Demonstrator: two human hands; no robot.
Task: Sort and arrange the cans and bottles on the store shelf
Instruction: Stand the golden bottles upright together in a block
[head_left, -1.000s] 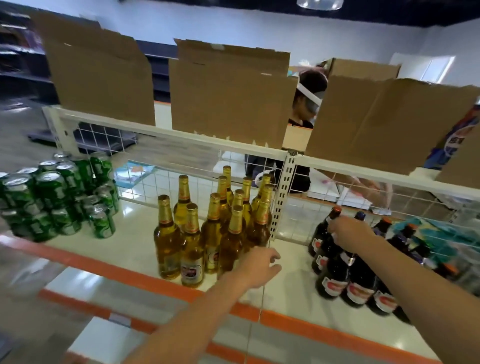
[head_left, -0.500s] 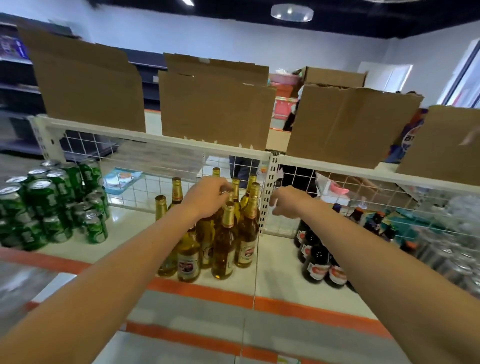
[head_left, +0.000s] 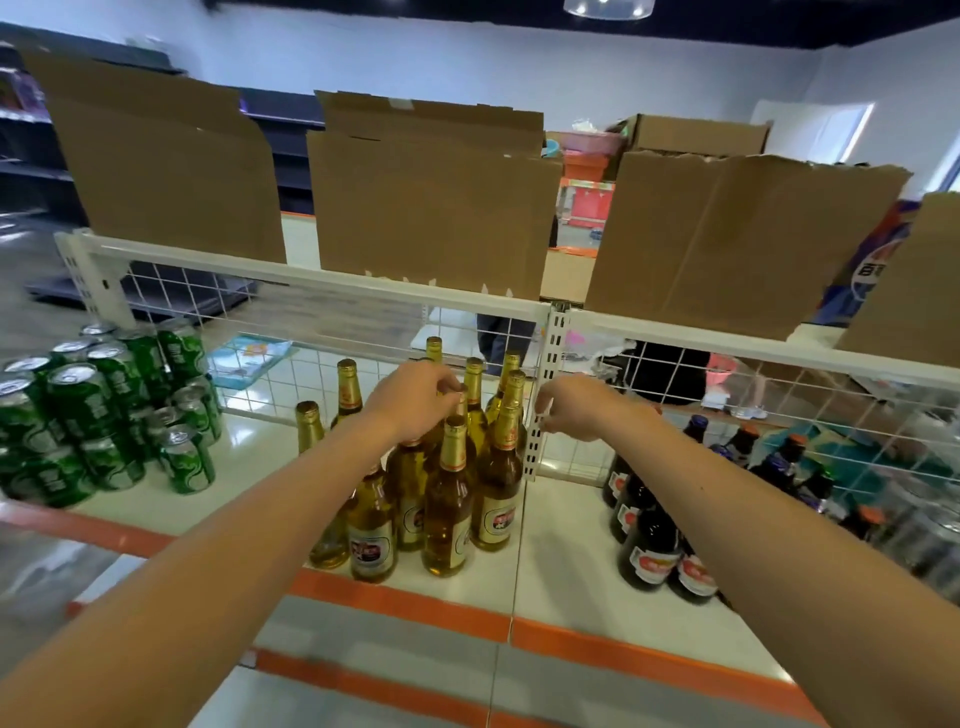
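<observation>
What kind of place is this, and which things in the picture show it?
Most likely a shop, a supermarket aisle being stocked. A white metal shelf with a wire-grid back carries grouped drinks: green cans, amber glass bottles, dark bottles. Opened cardboard boxes stand on the tier above.

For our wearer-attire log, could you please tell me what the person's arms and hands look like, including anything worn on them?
The left forearm and right forearm are bare as far as the frame shows, with no sleeves in view. The left hand and right hand wear no gloves, and no watch, bracelet or ring is visible.
</observation>
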